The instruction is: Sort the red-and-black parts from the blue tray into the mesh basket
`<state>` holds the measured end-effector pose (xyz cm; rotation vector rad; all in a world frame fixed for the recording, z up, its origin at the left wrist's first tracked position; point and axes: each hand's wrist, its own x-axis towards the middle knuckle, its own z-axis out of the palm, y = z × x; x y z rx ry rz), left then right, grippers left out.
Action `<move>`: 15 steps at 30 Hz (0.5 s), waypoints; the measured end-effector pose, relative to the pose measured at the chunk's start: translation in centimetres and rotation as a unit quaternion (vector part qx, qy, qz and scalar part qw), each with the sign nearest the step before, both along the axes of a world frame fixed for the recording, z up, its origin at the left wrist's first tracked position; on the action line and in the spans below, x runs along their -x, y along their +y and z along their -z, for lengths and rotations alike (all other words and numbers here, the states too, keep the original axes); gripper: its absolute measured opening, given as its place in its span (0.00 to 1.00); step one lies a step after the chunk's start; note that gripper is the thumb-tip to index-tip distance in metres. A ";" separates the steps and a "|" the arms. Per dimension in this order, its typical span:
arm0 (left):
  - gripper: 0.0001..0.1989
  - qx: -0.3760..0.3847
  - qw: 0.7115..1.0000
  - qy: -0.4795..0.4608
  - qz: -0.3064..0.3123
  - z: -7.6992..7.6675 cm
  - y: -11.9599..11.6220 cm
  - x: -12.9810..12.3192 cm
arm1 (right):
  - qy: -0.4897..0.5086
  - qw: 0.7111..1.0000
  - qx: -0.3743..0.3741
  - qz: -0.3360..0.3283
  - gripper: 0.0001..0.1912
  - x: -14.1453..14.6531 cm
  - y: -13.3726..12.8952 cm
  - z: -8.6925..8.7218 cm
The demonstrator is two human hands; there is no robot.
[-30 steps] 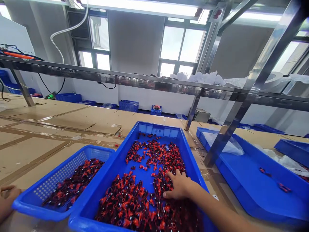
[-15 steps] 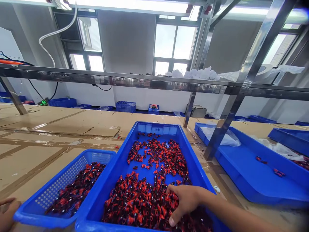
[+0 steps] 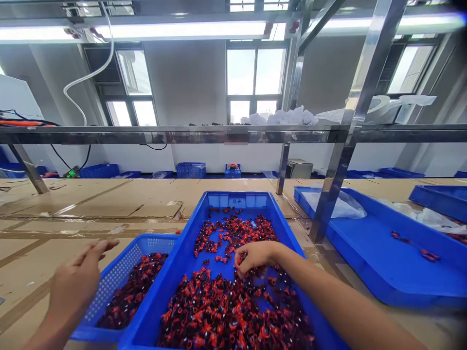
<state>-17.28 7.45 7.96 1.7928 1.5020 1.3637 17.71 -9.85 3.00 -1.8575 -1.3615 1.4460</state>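
Observation:
In the head view a deep blue tray (image 3: 215,262) holds many small red and black plastic parts (image 3: 219,311), piled thickest at the near end. My right hand (image 3: 257,256) reaches into this tray over the parts, its fingers curled down towards the thumb. Whatever lies between those fingertips is hidden. At the left, my left hand (image 3: 78,274) is raised beside a blue perforated basket (image 3: 113,279), fingers stretched out and nothing seen in them. More of the same red and black parts (image 3: 134,291) lie inside the basket.
On the right, a shallow blue tray (image 3: 379,253) holds a few parts and a plastic bag (image 3: 335,206). A metal post (image 3: 333,194) rises beside it, joined to a shelf rail (image 3: 182,135) across the view. Cardboard (image 3: 146,197) covers the table.
My right hand has moved away from me, up the tray, and its fingers are more curled. My left hand has come in from the left edge, up beside the basket. The view has tilted upward.

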 end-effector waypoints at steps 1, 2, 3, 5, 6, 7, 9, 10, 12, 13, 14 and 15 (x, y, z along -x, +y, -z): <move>0.15 0.001 0.997 -0.047 0.054 -0.7 -0.6 -2.3 | 0.034 0.999 -0.026 0.018 0.16 -0.2 0.7 -0.8; 0.15 0.003 0.991 -0.079 0.109 -1.2 -1.4 -4.8 | 0.067 0.996 -0.056 0.038 0.16 -0.3 1.2 -1.5; 0.17 0.011 0.979 -0.102 0.177 -1.4 -2.5 -7.4 | 0.098 0.989 -0.088 0.060 0.17 -0.3 1.6 -2.3; 0.22 0.064 0.946 -0.138 0.285 -0.8 -4.7 -12.6 | 0.154 0.971 -0.153 0.103 0.18 0.0 1.8 -3.5; 0.24 0.091 0.934 -0.117 0.325 -0.2 -5.5 -15.0 | 0.178 0.960 -0.180 0.122 0.17 0.2 1.8 -3.9; 0.24 0.112 0.928 -0.066 0.350 0.6 -5.9 -16.9 | 0.198 0.950 -0.200 0.137 0.17 0.4 1.6 -4.1; 0.24 0.064 0.921 0.094 0.371 2.1 -5.5 -19.3 | 0.230 0.934 -0.223 0.160 0.17 0.7 1.0 -3.9; 0.23 0.051 0.923 0.126 0.359 2.5 -4.5 -19.5 | 0.243 0.928 -0.227 0.169 0.16 0.7 0.7 -3.5; 0.20 0.026 0.933 0.176 0.313 2.6 -1.6 -17.9 | 0.259 0.922 -0.220 0.187 0.15 0.3 0.3 -2.5; 0.17 0.019 0.939 0.200 0.278 2.3 0.0 -16.1 | 0.264 0.920 -0.211 0.198 0.15 0.0 0.3 -2.0; 0.16 0.019 0.947 0.226 0.229 1.9 1.5 -13.9 | 0.267 0.919 -0.202 0.209 0.15 -0.4 0.4 -1.4; 0.16 0.024 0.951 0.252 0.176 1.5 2.8 -11.5 | 0.270 0.918 -0.193 0.219 0.14 -0.7 0.7 -0.9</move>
